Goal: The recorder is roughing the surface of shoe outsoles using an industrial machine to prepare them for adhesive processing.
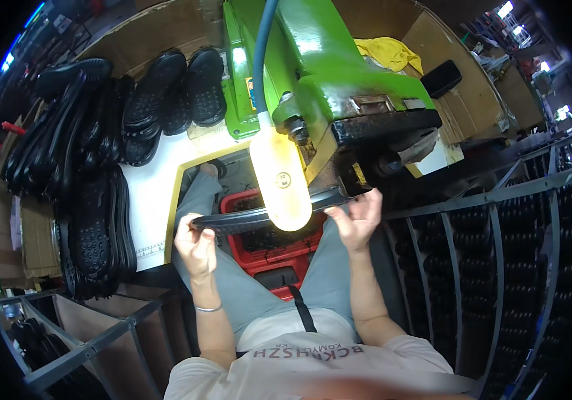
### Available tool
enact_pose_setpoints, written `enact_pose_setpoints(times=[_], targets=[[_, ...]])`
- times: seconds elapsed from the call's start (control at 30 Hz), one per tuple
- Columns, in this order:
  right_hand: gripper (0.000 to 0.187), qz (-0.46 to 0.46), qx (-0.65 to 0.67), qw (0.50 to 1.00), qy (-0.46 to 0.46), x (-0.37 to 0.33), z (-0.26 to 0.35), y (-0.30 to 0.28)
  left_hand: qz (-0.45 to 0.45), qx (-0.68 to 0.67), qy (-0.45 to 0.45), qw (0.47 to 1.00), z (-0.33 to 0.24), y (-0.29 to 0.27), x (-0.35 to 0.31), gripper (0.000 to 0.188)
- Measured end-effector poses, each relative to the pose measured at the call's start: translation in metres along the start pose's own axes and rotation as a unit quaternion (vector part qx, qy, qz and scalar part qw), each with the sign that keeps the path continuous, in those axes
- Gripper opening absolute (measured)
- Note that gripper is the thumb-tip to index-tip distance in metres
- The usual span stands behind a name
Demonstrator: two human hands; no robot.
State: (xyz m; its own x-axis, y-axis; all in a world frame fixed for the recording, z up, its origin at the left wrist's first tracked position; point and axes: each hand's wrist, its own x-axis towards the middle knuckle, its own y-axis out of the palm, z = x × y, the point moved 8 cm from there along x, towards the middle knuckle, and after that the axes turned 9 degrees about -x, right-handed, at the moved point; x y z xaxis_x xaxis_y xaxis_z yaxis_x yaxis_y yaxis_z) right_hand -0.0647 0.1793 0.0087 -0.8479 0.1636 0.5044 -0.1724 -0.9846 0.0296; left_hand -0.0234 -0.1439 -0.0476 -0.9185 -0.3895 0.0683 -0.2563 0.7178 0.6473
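Note:
A long black shoe sole [236, 221] is held edge-on above my lap. Its left end is pinched between the thumb and fingers of my left hand [196, 248]. My right hand [359, 220] grips the other end, right up against the dark working head [354, 179] of a green machine [359, 93]. A bright yellow-white lamp [280, 177] on a blue-grey hose hangs in front and hides the middle of the sole. Whether the sole's right end touches the machine's tool I cannot tell.
Black soles [96, 227] lie stacked on a white tabletop [156, 193] at the left, with more [146, 93] behind. Below, a red plastic basket [249, 263] stands between my legs. Racks with grey metal frames [499, 267] hold soles at the right. A yellow cloth [392, 53] lies behind the machine.

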Motion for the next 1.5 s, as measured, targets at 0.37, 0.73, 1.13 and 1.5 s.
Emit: enact_pose_setpoints(times=[0.37, 0.73, 1.13, 1.5], targets=[[0.059, 0.04, -0.145, 0.983, -0.104, -0.007, 0.006, 0.028, 0.233, 0.502, 0.194, 0.81, 0.019, 0.109, -0.022, 0.038], [0.045, 0.026, 0.187, 0.94, 0.285, -0.081, -0.145, 0.011, 0.083, 0.022, 0.007, 0.996, 0.116, 0.101, -0.038, 0.046], [0.035, -0.001, -0.301, 0.954, 0.017, 0.043, 0.032, -0.081, 0.137, 0.088, 0.033, 0.986, 0.085, 0.095, -0.026, 0.06], [0.067, -0.031, -0.025, 0.995, 0.094, -0.008, -0.001, 0.018, 0.196, 0.144, 0.218, 0.945, -0.012, 0.07, -0.047, 0.04]])
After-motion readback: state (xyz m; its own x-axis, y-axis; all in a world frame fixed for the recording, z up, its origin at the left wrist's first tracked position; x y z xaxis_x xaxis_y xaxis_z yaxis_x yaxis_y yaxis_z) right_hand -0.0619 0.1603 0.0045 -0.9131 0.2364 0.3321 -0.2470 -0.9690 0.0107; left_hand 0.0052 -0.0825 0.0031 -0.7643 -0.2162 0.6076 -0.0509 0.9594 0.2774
